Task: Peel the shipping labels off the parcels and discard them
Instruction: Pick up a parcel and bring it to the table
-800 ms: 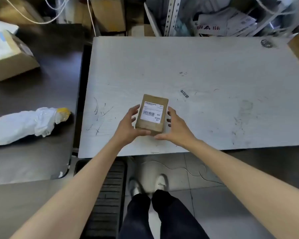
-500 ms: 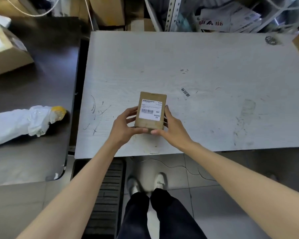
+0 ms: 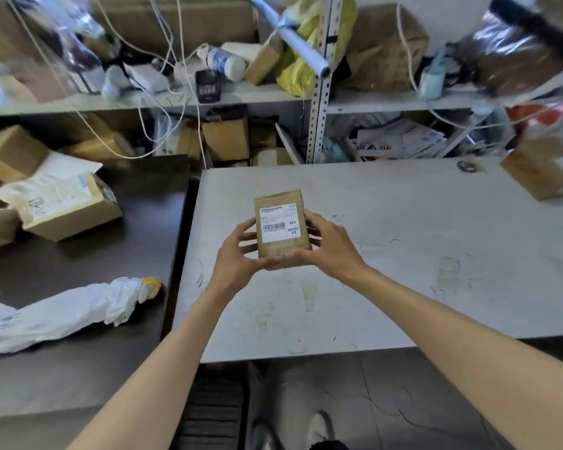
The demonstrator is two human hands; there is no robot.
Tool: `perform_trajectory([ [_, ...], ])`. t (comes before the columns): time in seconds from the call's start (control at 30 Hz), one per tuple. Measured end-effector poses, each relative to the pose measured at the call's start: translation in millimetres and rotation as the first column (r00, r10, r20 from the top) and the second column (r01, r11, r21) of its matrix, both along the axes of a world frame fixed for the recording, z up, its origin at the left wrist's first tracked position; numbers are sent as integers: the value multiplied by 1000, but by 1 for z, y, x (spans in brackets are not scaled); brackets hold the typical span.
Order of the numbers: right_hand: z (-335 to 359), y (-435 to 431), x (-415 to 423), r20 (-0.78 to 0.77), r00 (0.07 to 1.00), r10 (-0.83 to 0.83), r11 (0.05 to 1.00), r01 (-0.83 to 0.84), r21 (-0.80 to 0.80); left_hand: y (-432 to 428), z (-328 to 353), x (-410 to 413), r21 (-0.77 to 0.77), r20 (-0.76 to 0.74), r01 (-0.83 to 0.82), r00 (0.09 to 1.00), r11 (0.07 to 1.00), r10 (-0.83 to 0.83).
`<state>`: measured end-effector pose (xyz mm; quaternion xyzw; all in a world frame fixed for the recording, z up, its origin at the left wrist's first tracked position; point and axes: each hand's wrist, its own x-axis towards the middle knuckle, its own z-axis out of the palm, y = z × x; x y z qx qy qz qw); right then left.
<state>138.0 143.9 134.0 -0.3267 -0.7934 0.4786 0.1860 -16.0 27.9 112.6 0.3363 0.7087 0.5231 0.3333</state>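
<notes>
- Fingers (image 3: 245,237) of the left hand (image 3: 238,259) curl round the left edge of a small brown parcel (image 3: 283,251), thumb under its near end. The right hand (image 3: 333,251) grips the opposite edge the same way, so both sets of fingers are clamped on it.
- It appears lifted just clear of the grey bench (image 3: 403,271), over the near middle, printed face tipped towards the camera.
- One white label (image 3: 278,224) covers most of that face. It lies flat, with no corner visibly raised.
- My guess is that it is light, stiff cardboard. One hand could hold it by the edges while a fingernail of the other works a label corner loose. Thin paper like this probably tears, so a slow, low pull suits it.
- Counted: one parcel held, bearing one label.
- One more box (image 3: 546,177) sits at the bench's far right edge.
- On the dark bench (image 3: 95,368) to the left lie one white plastic-wrapped bundle (image 3: 62,313) and, farther off, one labelled carton (image 3: 69,206).
- Beyond, the shelf (image 3: 273,95) holds more boxes, too blurred to count.
</notes>
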Motion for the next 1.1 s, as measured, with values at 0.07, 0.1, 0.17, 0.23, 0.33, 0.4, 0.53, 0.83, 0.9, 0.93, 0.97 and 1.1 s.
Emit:
perform_trajectory([
  [0.07, 5, -2, 2, -14, 1000, -14, 1000, 14, 21, -1, 7, 1, 6, -22, 5, 1000, 1000, -5],
  [0.1, 6, -3, 3, -17, 1000, -20, 999, 21, 30, -1, 10, 2, 3, -33, 7, 999, 1000, -7],
  [0.17, 8, -6, 5, -16, 999, -29, 999, 30, 43, -1, 14, 3, -5, -48, 17, 999, 1000, -17],
  [0.23, 9, -8, 7, -16, 999, -31, 998, 32, 51, -1, 18, 5, -12, -65, 29, 997, 1000, -30],
  [0.33, 8, -7, 10, -14, 999, -36, 998, 37, 46, -1, 20, 7, -26, -72, 49, 996, 998, -51],
  [0.4, 8, -5, 13, -7, 999, -48, 998, 48, 39, 1, 21, 10, -36, -61, 54, 997, 998, -56],
  [0.53, 11, 2, 20, -7, 998, -63, 997, 64, 38, 10, 26, 17, -42, -59, 62, 996, 997, -65],
  [0.83, 34, 53, 103, 5, 965, -263, 964, 263, 40, 100, 48, 78, -67, -61, 293, 953, 954, -297],
  [0.9, 37, 65, 133, 16, 942, -336, 942, 335, 34, 125, 52, 103, -58, -67, 367, 927, 928, -370],
  [0.93, 39, 71, 149, 21, 922, -387, 922, 386, 28, 139, 54, 118, -49, -70, 407, 910, 912, -409],
  [0.97, 40, 76, 166, 24, 898, -440, 898, 440, 16, 151, 55, 133, -44, -78, 445, 891, 894, -447],
  [1.1, 40, 84, 231, 41, 772, -635, 772, 636, -19, 194, 60, 197, -36, -117, 614, 781, 788, -614],
])
